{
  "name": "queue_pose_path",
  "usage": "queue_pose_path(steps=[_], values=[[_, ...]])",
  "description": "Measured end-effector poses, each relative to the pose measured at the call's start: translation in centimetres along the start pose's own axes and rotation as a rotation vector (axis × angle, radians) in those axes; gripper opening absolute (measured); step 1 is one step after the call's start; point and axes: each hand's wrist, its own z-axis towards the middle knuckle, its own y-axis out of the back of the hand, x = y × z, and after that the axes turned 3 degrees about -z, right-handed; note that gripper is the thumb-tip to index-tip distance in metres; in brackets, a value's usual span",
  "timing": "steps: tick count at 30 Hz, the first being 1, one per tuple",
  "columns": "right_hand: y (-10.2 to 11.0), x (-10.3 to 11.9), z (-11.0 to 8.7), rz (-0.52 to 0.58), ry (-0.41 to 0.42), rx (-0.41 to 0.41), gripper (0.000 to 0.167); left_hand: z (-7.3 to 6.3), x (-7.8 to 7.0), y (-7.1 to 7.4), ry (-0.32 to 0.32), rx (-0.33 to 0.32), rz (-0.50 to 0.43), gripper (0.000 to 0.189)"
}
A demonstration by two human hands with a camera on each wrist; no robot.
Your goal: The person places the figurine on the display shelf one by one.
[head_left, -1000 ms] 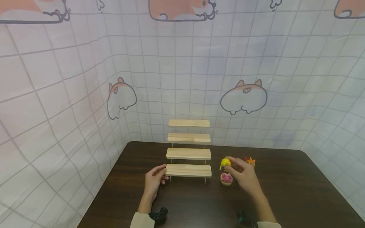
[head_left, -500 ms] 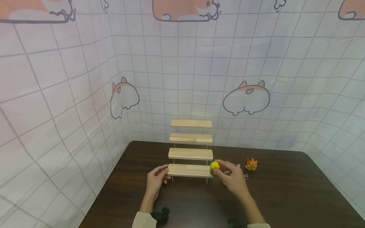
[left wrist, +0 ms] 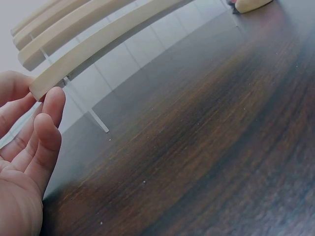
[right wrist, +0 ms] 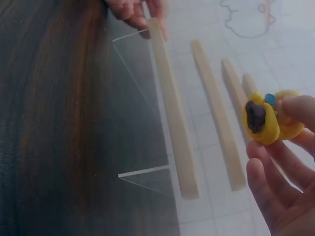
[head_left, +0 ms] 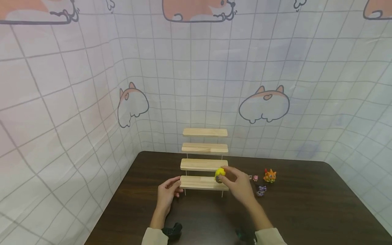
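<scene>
A step-like display stand with several pale wooden boards [head_left: 197, 183] on clear side supports stands on the dark table. My left hand [head_left: 167, 192] pinches the left end of its lowest board; in the left wrist view the fingers [left wrist: 49, 135] are at that board's end. Between thumb and fingers of my right hand [head_left: 240, 185] is a small yellow toy figure [head_left: 219, 173], held over the right part of the lowest board. The right wrist view shows a dark patch and a blue dot on this yellow figure [right wrist: 263, 123].
Right of my right hand stand an orange spiky toy figure [head_left: 270, 176], a small pink figure [head_left: 255, 178] and a purple figure [head_left: 261, 190]. A beige rounded object [left wrist: 252, 5] shows at the left wrist view's top edge. A grid-patterned curtain [head_left: 196, 78] hangs behind the table.
My right hand has carried the yellow toy figure leftward, from beside the stand to over the lowest board. The purple and pink figures have come into sight. My left hand keeps its grip.
</scene>
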Motion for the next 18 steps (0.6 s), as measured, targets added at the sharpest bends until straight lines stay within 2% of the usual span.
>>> queue_pose_path(steps=[5,10,18], values=[[-0.7,0.2,1.4,-0.029,-0.011,0.023,0.039,0.1,0.1,-0.1,0.003,-0.004,0.000,0.029],[-1.3,0.8,2.6,-0.062,0.018,0.045,0.040,0.1,0.2,-0.1,0.008,-0.004,0.007,0.028],[-2.9,1.4,4.2,-0.045,0.044,0.076,0.038,0.1,0.2,0.0,0.003,-0.004,0.006,0.028]])
